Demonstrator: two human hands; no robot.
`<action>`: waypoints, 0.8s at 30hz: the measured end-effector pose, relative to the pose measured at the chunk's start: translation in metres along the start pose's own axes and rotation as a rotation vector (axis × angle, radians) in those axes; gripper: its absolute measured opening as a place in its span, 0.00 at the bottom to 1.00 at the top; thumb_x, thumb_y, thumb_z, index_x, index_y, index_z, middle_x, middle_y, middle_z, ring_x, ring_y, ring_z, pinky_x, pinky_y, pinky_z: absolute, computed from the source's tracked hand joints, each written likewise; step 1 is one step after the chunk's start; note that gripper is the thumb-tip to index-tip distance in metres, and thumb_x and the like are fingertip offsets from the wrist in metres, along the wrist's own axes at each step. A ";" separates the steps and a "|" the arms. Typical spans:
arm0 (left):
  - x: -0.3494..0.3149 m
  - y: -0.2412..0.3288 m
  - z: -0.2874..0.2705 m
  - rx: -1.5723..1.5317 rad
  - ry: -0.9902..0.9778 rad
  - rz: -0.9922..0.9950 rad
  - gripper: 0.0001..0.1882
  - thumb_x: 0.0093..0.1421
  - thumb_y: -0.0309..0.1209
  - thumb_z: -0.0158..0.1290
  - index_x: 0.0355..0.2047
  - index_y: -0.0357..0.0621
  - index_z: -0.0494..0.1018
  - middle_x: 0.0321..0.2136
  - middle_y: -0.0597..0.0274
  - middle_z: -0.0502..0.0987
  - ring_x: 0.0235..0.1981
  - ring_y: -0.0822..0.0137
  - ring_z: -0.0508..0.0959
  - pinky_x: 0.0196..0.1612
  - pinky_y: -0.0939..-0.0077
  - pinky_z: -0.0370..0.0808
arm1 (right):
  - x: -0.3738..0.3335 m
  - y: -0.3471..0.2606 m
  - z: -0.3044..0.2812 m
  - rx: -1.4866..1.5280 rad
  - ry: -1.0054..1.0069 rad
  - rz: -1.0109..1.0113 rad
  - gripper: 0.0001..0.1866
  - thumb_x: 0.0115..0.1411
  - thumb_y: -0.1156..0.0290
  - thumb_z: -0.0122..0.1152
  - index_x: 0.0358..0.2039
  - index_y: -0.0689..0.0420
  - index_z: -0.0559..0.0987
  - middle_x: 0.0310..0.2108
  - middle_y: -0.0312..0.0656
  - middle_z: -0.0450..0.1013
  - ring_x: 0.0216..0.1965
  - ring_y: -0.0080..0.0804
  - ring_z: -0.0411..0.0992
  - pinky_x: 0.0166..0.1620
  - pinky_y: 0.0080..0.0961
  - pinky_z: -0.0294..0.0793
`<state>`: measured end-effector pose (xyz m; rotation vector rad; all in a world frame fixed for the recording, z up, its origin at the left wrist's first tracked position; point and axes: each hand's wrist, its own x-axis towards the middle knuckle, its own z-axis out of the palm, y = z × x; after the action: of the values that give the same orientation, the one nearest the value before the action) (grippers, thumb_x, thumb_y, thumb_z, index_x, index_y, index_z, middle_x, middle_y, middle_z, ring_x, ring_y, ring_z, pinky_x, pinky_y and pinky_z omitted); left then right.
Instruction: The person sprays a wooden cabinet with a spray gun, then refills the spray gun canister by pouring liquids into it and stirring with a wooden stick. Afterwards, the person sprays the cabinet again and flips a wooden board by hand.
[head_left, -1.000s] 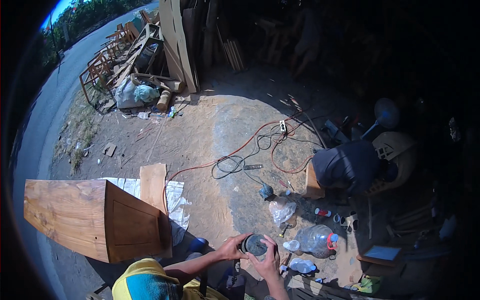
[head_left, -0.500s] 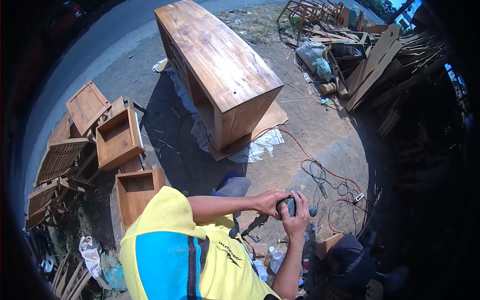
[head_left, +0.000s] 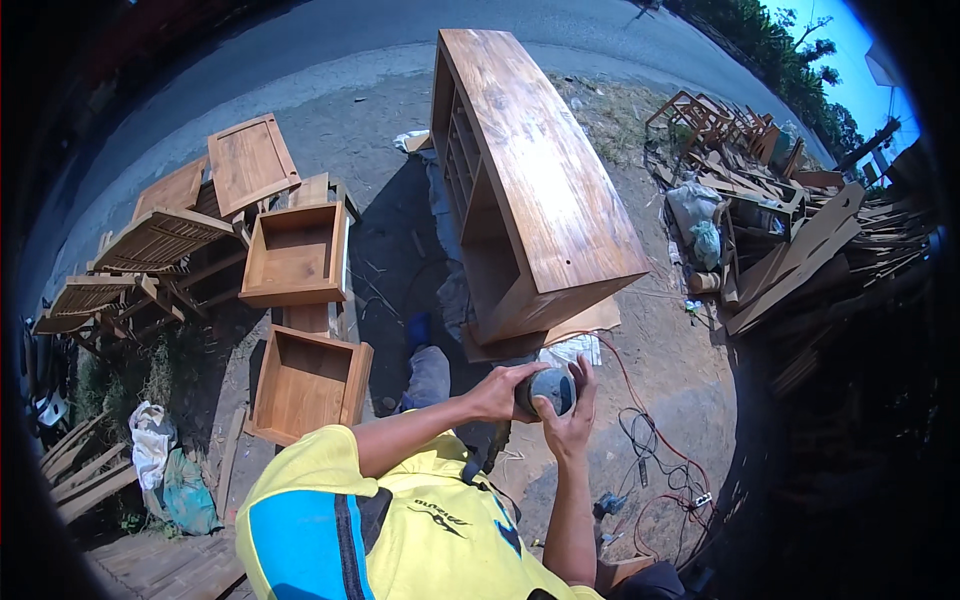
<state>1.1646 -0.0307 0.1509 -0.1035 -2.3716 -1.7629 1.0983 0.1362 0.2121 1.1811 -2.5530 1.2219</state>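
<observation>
Both of my hands hold a dark, round-headed sander [head_left: 551,390] with its flat grey-blue disc face tipped up toward me. My left hand [head_left: 496,393] wraps round its left side. At the right edge, my right hand [head_left: 570,415] has its thumb on the disc and its other fingers raised along the rim. A dark piece hangs below the tool; its joint to the body is hidden by my hands. Just beyond stands a long wooden cabinet [head_left: 545,160], its top streaked with glare and its open compartments facing left.
Two wooden drawers [head_left: 297,262] [head_left: 305,390] rest at left beside wooden panels [head_left: 252,165] and slatted chairs. A red cord [head_left: 640,395] and tangled black cables lie at right, near a small blue tool [head_left: 608,503]. Scrap boards [head_left: 800,260] are heaped at far right.
The sander's flat face has turned up toward me, and my right fingers have opened out along its edge. The whole view has shifted, bringing more road and drawers into sight.
</observation>
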 end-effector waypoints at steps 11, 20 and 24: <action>0.077 -0.080 -0.277 0.047 0.434 -0.136 0.48 0.44 0.35 0.79 0.66 0.47 0.69 0.49 0.54 0.85 0.52 0.61 0.85 0.61 0.62 0.79 | 0.147 -0.025 0.245 0.380 -0.374 0.195 0.47 0.56 0.57 0.77 0.70 0.61 0.64 0.61 0.56 0.72 0.56 0.48 0.77 0.60 0.41 0.75; 0.187 -0.108 -0.488 0.097 0.483 -0.002 0.55 0.43 0.35 0.78 0.71 0.46 0.62 0.55 0.47 0.81 0.58 0.49 0.81 0.65 0.57 0.76 | 0.369 -0.077 0.387 0.602 -0.209 0.201 0.11 0.67 0.71 0.66 0.44 0.64 0.78 0.27 0.45 0.77 0.27 0.30 0.77 0.33 0.30 0.75; 0.221 -0.120 -0.557 0.069 0.529 0.062 0.60 0.50 0.41 0.76 0.77 0.50 0.50 0.71 0.47 0.65 0.72 0.47 0.66 0.74 0.51 0.63 | 0.450 -0.059 0.422 0.502 -0.117 0.118 0.09 0.69 0.71 0.64 0.42 0.64 0.80 0.27 0.41 0.77 0.26 0.24 0.72 0.32 0.26 0.70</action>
<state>0.9874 -0.6093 0.2340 0.2637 -2.0144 -1.4517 0.9252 -0.4531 0.1278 1.2195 -2.5026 1.9588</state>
